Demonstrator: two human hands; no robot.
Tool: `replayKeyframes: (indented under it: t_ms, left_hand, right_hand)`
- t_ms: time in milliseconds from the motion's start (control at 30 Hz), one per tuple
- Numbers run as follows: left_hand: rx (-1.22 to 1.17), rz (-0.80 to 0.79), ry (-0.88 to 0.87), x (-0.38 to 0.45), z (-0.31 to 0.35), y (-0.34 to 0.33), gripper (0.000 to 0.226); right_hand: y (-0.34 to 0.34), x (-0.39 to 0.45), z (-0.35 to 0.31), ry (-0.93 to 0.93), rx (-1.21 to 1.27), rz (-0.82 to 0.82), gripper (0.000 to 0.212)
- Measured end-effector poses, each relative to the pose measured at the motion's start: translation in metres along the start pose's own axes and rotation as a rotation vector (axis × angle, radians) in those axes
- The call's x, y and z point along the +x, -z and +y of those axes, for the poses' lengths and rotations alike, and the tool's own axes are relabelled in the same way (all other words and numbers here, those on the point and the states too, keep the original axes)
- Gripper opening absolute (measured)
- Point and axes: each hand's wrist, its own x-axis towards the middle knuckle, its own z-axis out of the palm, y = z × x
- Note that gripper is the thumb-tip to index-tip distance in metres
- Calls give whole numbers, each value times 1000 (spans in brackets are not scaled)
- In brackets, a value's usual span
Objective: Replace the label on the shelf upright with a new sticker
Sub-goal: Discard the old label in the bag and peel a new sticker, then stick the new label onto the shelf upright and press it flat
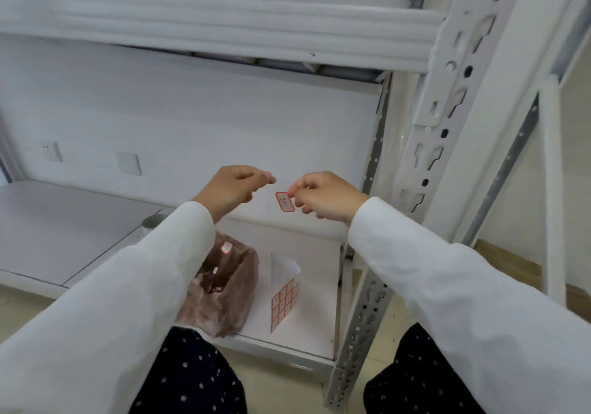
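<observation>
The right hand (323, 197) has its grip pinched together on the top right corner of a small red-bordered sticker (285, 201), thumb and forefinger clamped on its edge while the rest of the sticker hangs free in the air with handwriting on its face. The left hand (232, 189) is just to the left of the sticker, not touching it, its fingertips drawn loosely together on nothing. To the right of the sticker, apart from it, rises the perforated white shelf upright (438, 119). Below the sticker, on the lower shelf board (307, 333), a sheet of red-bordered stickers (284, 303) stands folded, and left of that sheet sits a brownish plastic bag (224, 292) with one small red-bordered label (226, 247) stuck near its top. Both arms wear white sleeves (447, 279).
</observation>
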Motion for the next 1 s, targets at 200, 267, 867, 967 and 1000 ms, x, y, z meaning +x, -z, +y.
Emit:
replayKeyframes:
  t_ms: [200, 267, 867, 967, 1000]
  left_hand:
    - [303, -49, -372, -15, 50, -9, 9]
    - [481, -10, -492, -20, 65, -11, 7]
    - [617, 126, -747, -51, 196, -42, 11]
    - [536, 127, -747, -52, 200, -47, 12]
    - [435, 112, -731, -52, 200, -49, 13]
  right_hand:
    - [35, -34, -27, 106, -234, 96, 21]
    - [47, -46, -34, 151, -362, 159, 21]
    - [151, -129, -76, 330, -326, 562, 6]
    - [163, -133, -71, 355, -215, 616, 5]
    - [166, -134, -68, 354, -179, 599, 9]
